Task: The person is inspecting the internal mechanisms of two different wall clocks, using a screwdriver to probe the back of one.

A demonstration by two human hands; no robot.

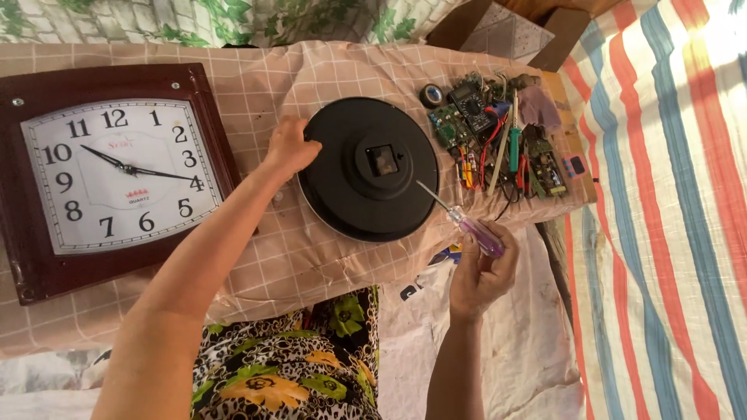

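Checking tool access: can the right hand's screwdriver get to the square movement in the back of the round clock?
Probably yes. The right hand holds the screwdriver, its tip already over the round black clock back, and nothing covers the square movement.

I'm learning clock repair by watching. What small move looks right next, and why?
Probably bring the screwdriver tip down to the square movement at the centre of the round black clock back: the right hand holds it just above the rim, while the left hand steadies the far edge.

Round clock back [342, 187]: matt black plastic. Screwdriver [467, 222] beside it: metal shaft, translucent purple plastic handle. Beneath it, checked cloth [257, 85].
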